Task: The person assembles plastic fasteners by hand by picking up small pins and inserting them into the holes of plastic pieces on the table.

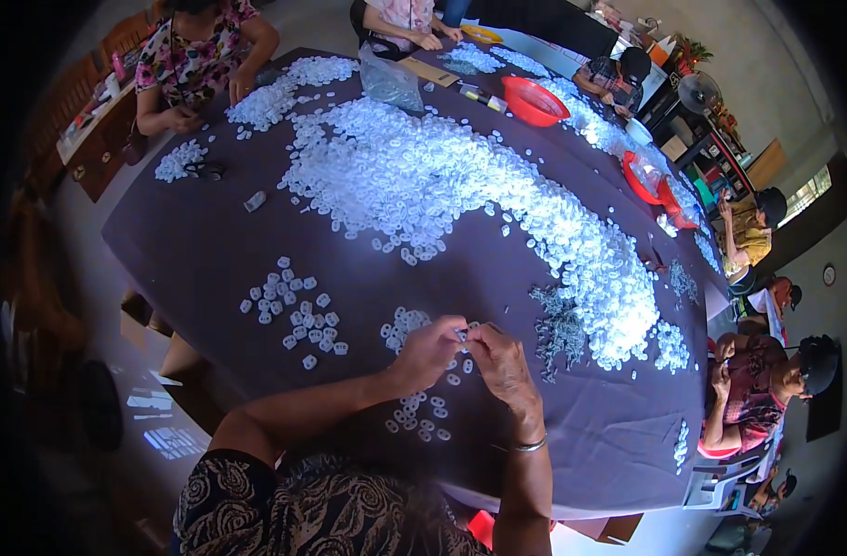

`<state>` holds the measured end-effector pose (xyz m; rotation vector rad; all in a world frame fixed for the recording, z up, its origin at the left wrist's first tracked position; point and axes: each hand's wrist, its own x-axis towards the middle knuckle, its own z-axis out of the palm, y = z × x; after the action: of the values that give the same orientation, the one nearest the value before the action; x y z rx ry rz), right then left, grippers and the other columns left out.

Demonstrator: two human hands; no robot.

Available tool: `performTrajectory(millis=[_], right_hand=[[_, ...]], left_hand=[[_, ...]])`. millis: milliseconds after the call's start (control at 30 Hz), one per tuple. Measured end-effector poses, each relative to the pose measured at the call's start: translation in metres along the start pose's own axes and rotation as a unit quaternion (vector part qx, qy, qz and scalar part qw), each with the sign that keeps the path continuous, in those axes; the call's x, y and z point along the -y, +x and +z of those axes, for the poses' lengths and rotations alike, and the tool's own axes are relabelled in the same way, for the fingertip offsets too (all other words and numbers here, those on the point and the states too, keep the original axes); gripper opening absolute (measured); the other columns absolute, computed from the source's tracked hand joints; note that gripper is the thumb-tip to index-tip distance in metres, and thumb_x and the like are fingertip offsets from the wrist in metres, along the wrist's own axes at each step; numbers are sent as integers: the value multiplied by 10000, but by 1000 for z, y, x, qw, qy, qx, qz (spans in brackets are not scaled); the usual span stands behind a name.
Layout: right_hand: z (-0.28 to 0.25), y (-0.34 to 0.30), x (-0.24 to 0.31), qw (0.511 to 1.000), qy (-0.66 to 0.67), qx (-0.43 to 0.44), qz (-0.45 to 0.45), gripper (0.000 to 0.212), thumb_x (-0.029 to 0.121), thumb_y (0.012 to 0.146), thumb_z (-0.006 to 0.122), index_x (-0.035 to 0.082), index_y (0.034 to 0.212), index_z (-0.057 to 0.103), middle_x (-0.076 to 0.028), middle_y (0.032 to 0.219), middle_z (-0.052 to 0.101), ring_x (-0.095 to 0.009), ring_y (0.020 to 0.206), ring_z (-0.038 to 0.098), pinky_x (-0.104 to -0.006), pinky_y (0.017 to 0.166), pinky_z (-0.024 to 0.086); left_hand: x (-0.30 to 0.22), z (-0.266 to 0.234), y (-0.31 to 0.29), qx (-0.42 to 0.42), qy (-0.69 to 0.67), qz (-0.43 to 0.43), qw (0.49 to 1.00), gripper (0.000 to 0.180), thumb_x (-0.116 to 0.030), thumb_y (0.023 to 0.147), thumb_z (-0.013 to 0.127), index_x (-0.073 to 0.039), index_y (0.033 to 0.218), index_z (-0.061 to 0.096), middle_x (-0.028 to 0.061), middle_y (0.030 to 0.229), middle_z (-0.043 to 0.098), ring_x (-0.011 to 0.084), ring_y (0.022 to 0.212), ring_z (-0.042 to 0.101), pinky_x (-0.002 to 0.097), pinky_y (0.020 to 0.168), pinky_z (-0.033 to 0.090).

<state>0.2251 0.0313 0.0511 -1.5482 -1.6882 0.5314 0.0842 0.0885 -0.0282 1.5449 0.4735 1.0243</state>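
Over on the far left, past the table edge, a wooden desk [99, 148] stands by a person in a flowery top [196, 60], hands down near a small heap [175, 165] of white bits on the dark tablecloth [182, 241]. Next along, nearer the wearer, a loose patch [293, 310] of the same bits is scattered about, and past it a clear bag [389, 82] sits at the back of the big white pile [423, 167], which sweeps across the middle and off to the right. Just right of the loose patch is the left hand [428, 354], fingertips pinched on one little pale piece [462, 335], with the right hand [499, 361] pinching it from the other side, so the piece is right between the two, above the cloth. Can't make out its details, too small. More bits lie behind and below the hands. Right hand's got a bangle [531, 447] at the wrist. Further right there's a red bowl [534, 104] up back, a tangle of dark bits [560, 324] hugging the pile, then a person in a dark cap [762, 398] at the table's right side.
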Motion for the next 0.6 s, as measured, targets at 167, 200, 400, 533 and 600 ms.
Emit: performTrajectory(millis=[167,200,400,533,600], right_hand=[[-1,-11,1,1000,-5,-2,1,49,-6,809,591,3,852,571,-120,733,573,-225,625,561,-327,564,435],[0,-12,-4,1000,-18,-11,1,57,11,816,609,5,868,588,-103,716,583,-162,602,549,-304,554,430],[-10,-7,1,999,-1,11,40,173,139,849,643,18,960,587,-46,725,564,-74,646,460,-253,583,425],[-23,-8,-17,984,111,-72,116,177,172,877,630,29,981,607,23,773,575,-51,681,479,-211,593,418],[-30,-19,-25,966,152,-112,175,164,168,881,627,33,973,614,27,770,576,-46,675,484,-200,589,415]], left_hand=[[-7,4,-12,2,-25,-36,999,316,62,860,538,-32,1156,481,-2,822,528,1,667,440,159,554,375],[-6,4,-10,7,2,-32,999,324,62,858,539,-39,1160,481,-7,823,524,-1,666,437,157,552,372],[-12,-3,-3,12,14,-18,1000,309,55,860,538,-42,1150,492,-22,823,522,3,658,440,162,557,378],[-5,-8,13,18,-27,-43,999,288,45,868,533,-36,1141,490,-12,835,539,14,675,468,163,587,404],[-4,-9,15,20,-47,-48,998,271,39,873,533,-35,1131,494,-5,841,549,18,659,469,173,590,412]])
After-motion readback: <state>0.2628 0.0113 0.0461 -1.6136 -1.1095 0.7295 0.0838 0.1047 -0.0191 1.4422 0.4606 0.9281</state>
